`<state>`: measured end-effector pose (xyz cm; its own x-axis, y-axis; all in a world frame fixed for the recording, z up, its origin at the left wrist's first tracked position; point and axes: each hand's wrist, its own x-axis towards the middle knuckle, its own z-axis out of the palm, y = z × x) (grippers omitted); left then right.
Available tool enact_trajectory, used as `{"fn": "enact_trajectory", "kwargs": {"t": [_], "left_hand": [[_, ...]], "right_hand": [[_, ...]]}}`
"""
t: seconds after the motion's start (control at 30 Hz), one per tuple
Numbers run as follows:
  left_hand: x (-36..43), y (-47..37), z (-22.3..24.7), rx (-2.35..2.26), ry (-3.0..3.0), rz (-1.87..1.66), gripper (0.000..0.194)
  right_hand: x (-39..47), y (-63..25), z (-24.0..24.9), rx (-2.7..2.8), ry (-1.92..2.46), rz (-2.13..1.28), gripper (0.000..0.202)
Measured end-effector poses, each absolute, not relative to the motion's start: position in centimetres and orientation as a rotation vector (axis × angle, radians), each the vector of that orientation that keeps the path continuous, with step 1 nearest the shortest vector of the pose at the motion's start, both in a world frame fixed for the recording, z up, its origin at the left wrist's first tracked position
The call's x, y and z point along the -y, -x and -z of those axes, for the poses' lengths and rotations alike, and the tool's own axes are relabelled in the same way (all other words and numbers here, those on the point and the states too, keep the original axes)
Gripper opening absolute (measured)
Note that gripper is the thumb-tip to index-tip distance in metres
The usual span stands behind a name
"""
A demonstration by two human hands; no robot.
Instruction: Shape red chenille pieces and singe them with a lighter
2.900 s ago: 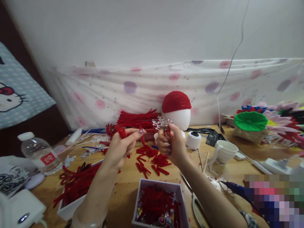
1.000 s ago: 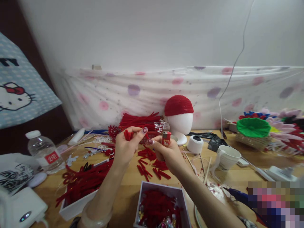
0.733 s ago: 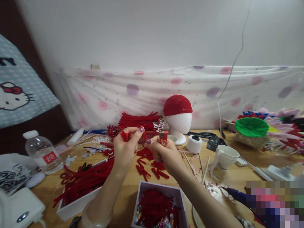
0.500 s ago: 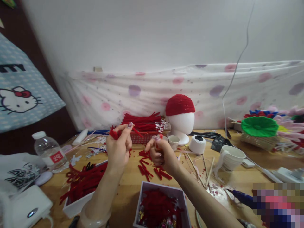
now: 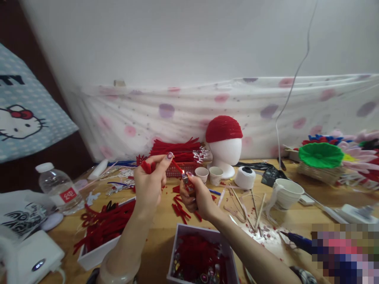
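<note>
My left hand (image 5: 151, 177) is closed, pinching a short red fuzzy strip (image 5: 177, 166) between thumb and forefinger; more red pieces (image 5: 147, 167) stick out of the palm. My right hand (image 5: 199, 196) is wrapped round a lighter (image 5: 185, 179), thumb at its top. A small flame burns there, right at the free end of the red strip. Below the hands, several cut red strips (image 5: 180, 208) lie on the wooden table. A white box (image 5: 174, 252) of red pieces and beads stands in front of me.
A foam head (image 5: 226, 152) with a red cap stands behind, beside a basket (image 5: 174, 170) of red stems. Paper cups (image 5: 201, 174), a thread spool (image 5: 245, 177), sticks (image 5: 260, 211) and a larger cup (image 5: 287, 193) are to the right. A water bottle (image 5: 60, 189) and another box (image 5: 97, 252) stand left.
A flame now shows at the lighter. My right hand has come slightly left toward the red strip. My left hand still pinches the strip, a little further right.
</note>
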<state>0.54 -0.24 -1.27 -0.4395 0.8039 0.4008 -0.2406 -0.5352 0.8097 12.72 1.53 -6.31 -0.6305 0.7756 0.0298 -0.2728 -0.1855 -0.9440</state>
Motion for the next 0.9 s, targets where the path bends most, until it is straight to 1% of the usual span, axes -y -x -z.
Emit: {"fn": "enact_trajectory", "kwargs": {"t": [0.2,0.4,0.77,0.9], "left_hand": [[0.2,-0.34,1.22,-0.923,-1.065,-2.021,0.028],[0.57,-0.44,1.03,-0.919,-1.063,-2.008,0.029],[0.52,-0.66,0.93,-0.887,-1.013,-2.005,0.028],[0.32,-0.6,1.16,-0.892,-1.021,-2.004,0.026]], "right_hand": [[-1.13,-12.97,5.86,1.392,0.594,-1.868,0.049],[-1.01,-12.86,5.85,1.386,0.67,-1.815,0.051],[-0.94,-12.99,5.75,1.401,0.634,-1.817,0.052],[-1.08,-13.0,5.62,1.346,0.616,-1.812,0.057]]}}
